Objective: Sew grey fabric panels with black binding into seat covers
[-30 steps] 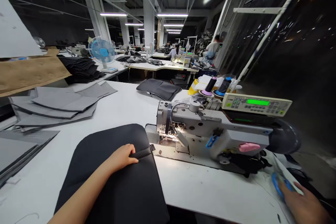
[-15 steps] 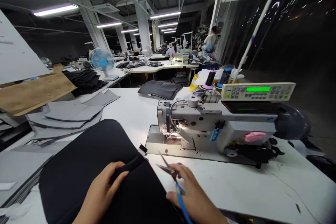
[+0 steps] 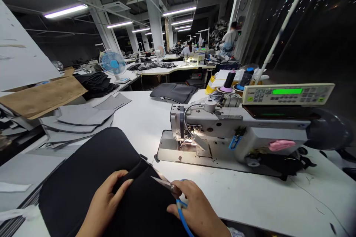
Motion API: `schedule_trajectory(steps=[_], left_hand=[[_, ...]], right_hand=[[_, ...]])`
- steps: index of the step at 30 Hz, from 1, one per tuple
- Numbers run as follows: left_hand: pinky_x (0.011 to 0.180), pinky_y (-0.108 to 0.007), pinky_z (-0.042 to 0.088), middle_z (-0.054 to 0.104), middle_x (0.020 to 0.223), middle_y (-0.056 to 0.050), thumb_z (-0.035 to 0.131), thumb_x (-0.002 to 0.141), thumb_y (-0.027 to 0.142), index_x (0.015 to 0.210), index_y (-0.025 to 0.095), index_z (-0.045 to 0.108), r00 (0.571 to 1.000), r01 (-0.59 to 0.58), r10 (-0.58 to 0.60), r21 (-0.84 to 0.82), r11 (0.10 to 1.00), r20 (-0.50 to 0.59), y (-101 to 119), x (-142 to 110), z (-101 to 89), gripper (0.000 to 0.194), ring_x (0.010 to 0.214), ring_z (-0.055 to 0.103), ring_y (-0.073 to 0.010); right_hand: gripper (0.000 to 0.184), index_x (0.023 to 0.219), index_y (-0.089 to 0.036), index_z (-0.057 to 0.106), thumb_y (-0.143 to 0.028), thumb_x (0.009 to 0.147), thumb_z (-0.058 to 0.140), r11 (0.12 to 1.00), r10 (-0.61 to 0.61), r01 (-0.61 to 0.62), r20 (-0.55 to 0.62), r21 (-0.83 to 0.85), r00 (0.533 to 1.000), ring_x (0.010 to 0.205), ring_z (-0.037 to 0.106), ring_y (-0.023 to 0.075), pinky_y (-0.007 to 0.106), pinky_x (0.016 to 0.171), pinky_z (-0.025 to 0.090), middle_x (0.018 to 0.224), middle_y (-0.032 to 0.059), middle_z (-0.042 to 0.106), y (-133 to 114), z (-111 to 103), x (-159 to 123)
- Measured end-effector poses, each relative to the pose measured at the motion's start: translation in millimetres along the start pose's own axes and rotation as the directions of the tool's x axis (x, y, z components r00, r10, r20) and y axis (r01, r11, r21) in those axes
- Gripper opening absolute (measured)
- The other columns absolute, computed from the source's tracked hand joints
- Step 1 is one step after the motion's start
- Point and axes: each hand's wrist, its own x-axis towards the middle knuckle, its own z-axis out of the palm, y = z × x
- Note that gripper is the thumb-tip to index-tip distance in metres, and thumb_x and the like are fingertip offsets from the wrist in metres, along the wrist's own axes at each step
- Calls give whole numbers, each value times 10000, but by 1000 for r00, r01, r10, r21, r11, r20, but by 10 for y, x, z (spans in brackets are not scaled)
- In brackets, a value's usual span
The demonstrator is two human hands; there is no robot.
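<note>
A large black fabric panel (image 3: 91, 163) with rounded corners lies across the near table. My left hand (image 3: 107, 198) pinches a raised fold of it between thumb and fingers. My right hand (image 3: 200, 207) holds scissors (image 3: 164, 183) with blue handles, a finger and thumb about them. The blades point left over the panel's right edge, just beside the seam. A small dark tab (image 3: 143, 157) sticks out where the fold meets that edge. Whether any thread or cloth lies between the blades, I cannot tell.
A sewing machine (image 3: 205, 118) with a lit needle area and control panel (image 3: 287, 95) stands right of the panel. Grey pieces (image 3: 83, 114) are stacked at left. Another black piece (image 3: 174, 92) lies behind. A fan (image 3: 113, 63) and two people are farther back.
My right hand has moved left, bringing the scissors from beside the panel onto its edge. The blades look closer together. My left hand keeps its hold, and the view has turned slightly left.
</note>
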Motion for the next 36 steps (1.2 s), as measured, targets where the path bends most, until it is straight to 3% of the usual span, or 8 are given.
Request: schedule_trajectory(steps=[4, 8, 11, 14, 21, 24, 28, 36], left_hand=[[832, -316, 584, 760, 1002, -30, 628, 805, 649, 961, 259, 700, 1000, 15, -15, -11, 1000, 8, 25, 6, -29, 427, 943, 719, -250], [806, -313, 589, 760, 995, -40, 626, 806, 649, 959, 253, 701, 1000, 22, -22, -15, 1000, 13, 53, 9, -42, 431, 933, 718, -253], [796, -314, 594, 761, 983, -45, 627, 799, 657, 949, 249, 705, 1000, 19, -19, -17, 1000, -4, 52, 4, -43, 442, 920, 720, -254], [775, -309, 598, 762, 973, -42, 627, 795, 663, 943, 250, 709, 1000, 19, -19, -15, 1000, -13, 52, -6, -37, 446, 904, 724, -252], [836, -319, 593, 767, 983, -44, 640, 801, 645, 952, 255, 715, 998, -22, 25, -51, 998, 57, 126, 1, 25, 424, 935, 723, -256], [850, -330, 591, 767, 999, -56, 630, 810, 654, 965, 251, 716, 995, -20, 26, -65, 998, 98, 148, 12, 37, 440, 945, 717, -262], [854, -332, 592, 766, 995, -57, 624, 810, 664, 961, 246, 720, 994, -17, 24, -63, 998, 105, 153, 27, 34, 455, 943, 718, -263], [829, -314, 594, 769, 989, -51, 643, 801, 643, 961, 249, 725, 994, -12, 21, -85, 996, 111, 163, 70, 81, 433, 951, 721, -261]], right_hand=[[211, 792, -238, 601, -189, 721, 793, 998, 9, -9, -3, 59, 1000, 773, 526, 142, 232, 716, 389, 775, -67, 570, 1, 29, 4], [190, 764, -229, 583, -158, 749, 760, 996, 3, -4, 11, 90, 1000, 713, 501, 125, 226, 693, 382, 723, -77, 537, 3, 26, 4], [216, 889, -257, 653, -193, 740, 796, 1000, 9, -9, -1, 28, 1000, 809, 550, 157, 246, 753, 405, 827, -58, 600, 14, -7, 7], [420, 1083, -300, 679, -229, 705, 846, 999, -10, 10, -16, -34, 1000, 971, 568, 207, 289, 869, 422, 987, -26, 635, 23, -27, 15], [477, 1169, -311, 669, -246, 728, 839, 996, -81, 80, -24, -36, 996, 1040, 566, 224, 312, 934, 428, 1044, -4, 639, -109, -19, 83], [391, 1078, -294, 680, -246, 723, 838, 995, -95, 93, -49, -34, 994, 991, 571, 210, 291, 883, 435, 993, -15, 637, -146, -21, 118], [212, 845, -247, 636, -272, 743, 820, 997, -69, 68, -72, -23, 995, 771, 547, 160, 253, 719, 426, 810, -44, 598, -101, 28, 133], [176, 805, -237, 609, -245, 785, 784, 999, -50, 50, -96, -3, 994, 669, 514, 131, 232, 655, 401, 712, -66, 579, -6, 66, 116]])
